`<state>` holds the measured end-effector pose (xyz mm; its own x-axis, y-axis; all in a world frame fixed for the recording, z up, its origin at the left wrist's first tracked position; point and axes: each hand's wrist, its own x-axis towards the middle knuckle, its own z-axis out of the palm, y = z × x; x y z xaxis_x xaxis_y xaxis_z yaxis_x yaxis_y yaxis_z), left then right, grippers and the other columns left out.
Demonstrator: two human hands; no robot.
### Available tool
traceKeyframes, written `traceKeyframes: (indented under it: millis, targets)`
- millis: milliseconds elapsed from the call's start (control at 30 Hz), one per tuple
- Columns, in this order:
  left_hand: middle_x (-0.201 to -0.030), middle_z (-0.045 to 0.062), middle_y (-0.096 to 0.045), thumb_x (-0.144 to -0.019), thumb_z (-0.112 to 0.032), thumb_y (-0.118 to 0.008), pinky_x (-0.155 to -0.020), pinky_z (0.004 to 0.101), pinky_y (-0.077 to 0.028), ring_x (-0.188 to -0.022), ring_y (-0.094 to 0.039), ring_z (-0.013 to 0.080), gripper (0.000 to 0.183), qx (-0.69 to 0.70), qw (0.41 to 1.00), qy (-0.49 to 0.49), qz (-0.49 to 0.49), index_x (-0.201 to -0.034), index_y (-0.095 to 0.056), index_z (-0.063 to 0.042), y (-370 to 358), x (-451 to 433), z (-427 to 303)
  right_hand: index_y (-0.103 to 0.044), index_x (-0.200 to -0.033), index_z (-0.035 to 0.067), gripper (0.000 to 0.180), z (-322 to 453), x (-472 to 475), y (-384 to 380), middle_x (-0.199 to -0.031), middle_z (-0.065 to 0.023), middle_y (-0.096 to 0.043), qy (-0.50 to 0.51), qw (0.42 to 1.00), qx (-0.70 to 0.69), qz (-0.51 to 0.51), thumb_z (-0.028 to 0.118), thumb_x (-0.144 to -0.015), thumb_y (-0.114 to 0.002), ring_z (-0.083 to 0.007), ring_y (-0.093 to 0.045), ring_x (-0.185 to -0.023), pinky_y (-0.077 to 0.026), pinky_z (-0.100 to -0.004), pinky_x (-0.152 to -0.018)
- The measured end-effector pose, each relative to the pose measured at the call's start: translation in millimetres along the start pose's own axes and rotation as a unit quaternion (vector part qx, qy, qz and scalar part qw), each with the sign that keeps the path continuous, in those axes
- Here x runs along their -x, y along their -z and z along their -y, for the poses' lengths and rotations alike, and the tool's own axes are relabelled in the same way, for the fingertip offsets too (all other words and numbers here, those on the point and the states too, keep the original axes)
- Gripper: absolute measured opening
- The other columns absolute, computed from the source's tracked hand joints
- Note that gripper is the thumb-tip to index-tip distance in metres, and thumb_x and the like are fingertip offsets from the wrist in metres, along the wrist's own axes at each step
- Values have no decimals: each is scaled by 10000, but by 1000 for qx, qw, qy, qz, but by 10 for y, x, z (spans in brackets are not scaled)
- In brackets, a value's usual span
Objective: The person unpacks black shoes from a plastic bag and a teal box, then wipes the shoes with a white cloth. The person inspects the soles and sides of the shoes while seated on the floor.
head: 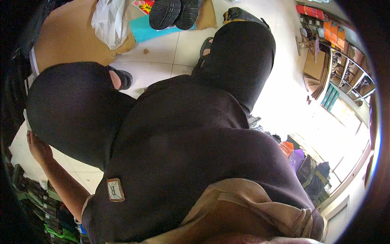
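At the far left edge, my left hand [39, 148] is beside my left knee, its fingertips on a thin, pale, flat piece [27, 119], perhaps paper. My right hand is out of view. In front of me, a pair of black shoes [175, 13] shows its treaded soles, over a turquoise sheet [146, 29]. A crumpled white plastic bag [109, 26] lies left of them on brown cardboard [70, 33]. My dark-clothed legs are spread, with black sandals [125, 80] on my feet.
Beyond my right knee lies a dark bag [239, 13]. Flat cardboard [315, 67], a small wooden stool [307, 45], orange boxes [334, 34] and a shelf rack [345, 73] are at the right. Orange and purple bags [295, 158] lie behind my right side; stacked boxes [54, 213] stand lower left.
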<state>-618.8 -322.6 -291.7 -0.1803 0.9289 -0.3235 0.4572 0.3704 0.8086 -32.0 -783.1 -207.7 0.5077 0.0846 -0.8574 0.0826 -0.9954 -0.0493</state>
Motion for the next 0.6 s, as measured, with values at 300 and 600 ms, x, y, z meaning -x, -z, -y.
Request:
traceKeyframes:
  millis: [300,600]
  targets:
    - [-1053,83,-602,-985,-170,-454,-772,330,-451,-869,-524,179,299,-47,993,26,108,-1200,-574,-1,125,913,271,-711,-943,96,180,356,64,64,-717,-57,-600,80,996,-9,-30,260,-881,-666,-172,-572,-627,-484,-342,-599]
    - [-1042,182,-679,-970,-144,-493,-882,392,-483,-957,-625,302,277,-329,615,19,717,-1101,-648,44,124,2881,1051,-709,-933,87,193,487,141,68,-737,-67,-621,149,987,-37,-52,269,-878,-681,-172,-589,-647,-492,-343,-617]
